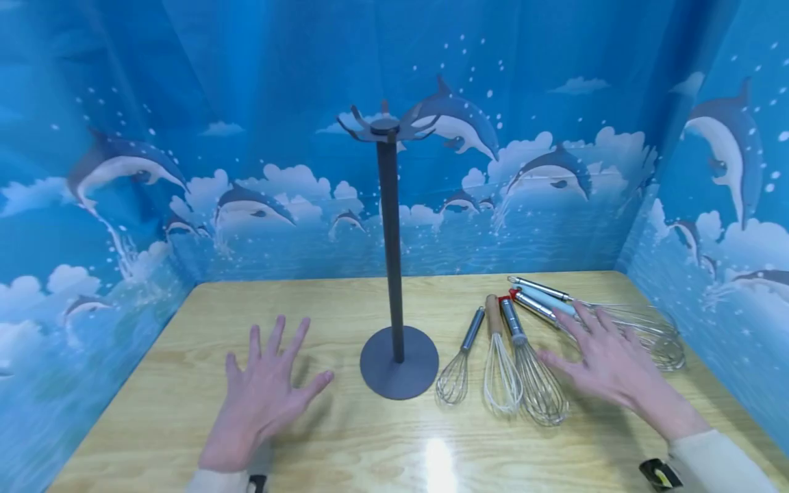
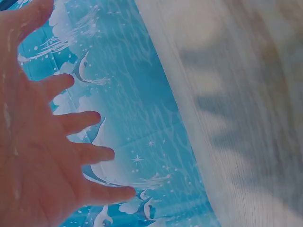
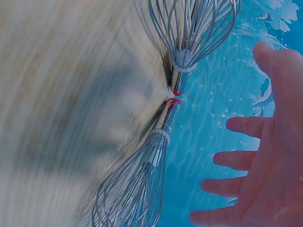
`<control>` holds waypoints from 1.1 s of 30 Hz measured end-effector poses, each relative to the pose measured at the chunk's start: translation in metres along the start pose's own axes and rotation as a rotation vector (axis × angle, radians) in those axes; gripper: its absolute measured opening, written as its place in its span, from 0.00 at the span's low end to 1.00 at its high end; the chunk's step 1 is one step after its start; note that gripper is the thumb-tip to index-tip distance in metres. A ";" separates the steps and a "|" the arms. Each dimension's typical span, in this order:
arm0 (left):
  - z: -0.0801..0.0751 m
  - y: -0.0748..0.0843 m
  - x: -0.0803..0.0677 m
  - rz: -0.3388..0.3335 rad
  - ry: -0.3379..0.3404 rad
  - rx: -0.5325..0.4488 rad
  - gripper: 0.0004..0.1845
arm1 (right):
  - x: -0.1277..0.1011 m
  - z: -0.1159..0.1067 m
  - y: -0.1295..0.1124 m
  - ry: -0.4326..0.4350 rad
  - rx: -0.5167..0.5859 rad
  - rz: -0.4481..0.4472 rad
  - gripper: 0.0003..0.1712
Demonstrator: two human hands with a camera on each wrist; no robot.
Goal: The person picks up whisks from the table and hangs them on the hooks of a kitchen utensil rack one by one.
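Observation:
My left hand (image 1: 261,390) is spread above the left part of the table, its fingers straight and holding nothing. Fingers apart, my right hand (image 1: 610,359) hovers over the whisks on the right and partly hides them. Nearest the stand lies a small whisk (image 1: 455,376) with a metal handle. Beside it are a wooden-handled whisk (image 1: 494,315) with pale wires and a larger metal whisk (image 1: 536,376). Several more whisks, one with a light blue handle (image 1: 545,299), lie crossed behind my right hand. The right wrist view shows two red-tipped whisks, including a lower whisk (image 3: 132,189).
A dark stand (image 1: 394,260) with curved hooks at its top rises from a round base (image 1: 399,383) at mid-table. The wood-grain table (image 1: 320,438) is bordered at the back and sides by a blue dolphin-print curtain (image 1: 277,82).

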State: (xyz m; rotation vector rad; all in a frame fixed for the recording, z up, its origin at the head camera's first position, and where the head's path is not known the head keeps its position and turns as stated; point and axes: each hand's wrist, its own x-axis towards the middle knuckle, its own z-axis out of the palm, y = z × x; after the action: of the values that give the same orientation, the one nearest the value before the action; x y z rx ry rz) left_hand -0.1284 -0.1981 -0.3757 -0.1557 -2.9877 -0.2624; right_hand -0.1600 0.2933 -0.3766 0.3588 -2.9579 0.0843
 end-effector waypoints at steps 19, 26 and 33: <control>-0.061 0.041 0.049 0.363 0.648 -0.743 0.24 | 0.058 0.009 0.028 0.036 0.152 -0.137 0.20; -0.101 0.078 0.069 0.530 0.794 -1.005 0.20 | 0.068 0.019 0.032 -0.019 0.135 -0.131 0.18; -0.129 0.105 0.089 0.619 0.850 -1.126 0.22 | 0.073 0.019 0.031 -0.051 0.140 -0.139 0.19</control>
State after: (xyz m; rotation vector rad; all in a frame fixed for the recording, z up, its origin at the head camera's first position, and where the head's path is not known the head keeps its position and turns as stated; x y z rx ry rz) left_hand -0.1871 -0.1104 -0.2193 -0.7894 -1.5645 -1.4185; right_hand -0.2405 0.3052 -0.3844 0.5917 -2.9750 0.2693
